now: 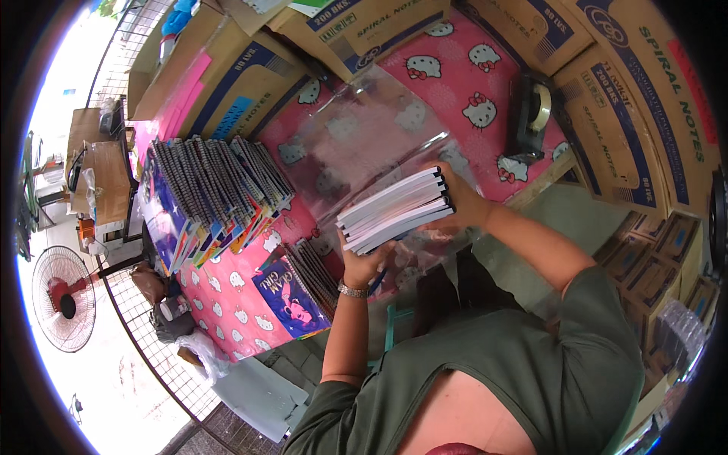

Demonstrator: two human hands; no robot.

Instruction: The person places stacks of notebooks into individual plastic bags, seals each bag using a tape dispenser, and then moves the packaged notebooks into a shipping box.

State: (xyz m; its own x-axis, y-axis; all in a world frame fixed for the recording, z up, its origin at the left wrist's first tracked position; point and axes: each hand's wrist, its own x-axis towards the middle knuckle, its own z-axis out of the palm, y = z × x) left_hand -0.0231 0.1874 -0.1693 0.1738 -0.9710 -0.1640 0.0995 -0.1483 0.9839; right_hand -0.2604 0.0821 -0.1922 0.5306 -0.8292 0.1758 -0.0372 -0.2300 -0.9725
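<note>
Both hands, left hand (362, 264) beneath and right hand (460, 205) at the far end, were closed in a firm grip on a small stack of white-edged spiral notebooks (394, 210), held above a clear plastic sheet (364, 133) on the pink-patterned worktop (243, 303). It seemed early: the stack looked unwrapped, and a long row of colourful spiral notebooks (212, 193) stood untouched nearby.

A stack of spiral notebooks (396, 210), white page edges showing, tilted, gripped between the left hand (362, 263) below and right hand (460, 203) above.

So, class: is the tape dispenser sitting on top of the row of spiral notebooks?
No, the tape dispenser stands on the pink patterned tablecloth at the far right, well apart from the row of spiral notebooks on the left.
</note>
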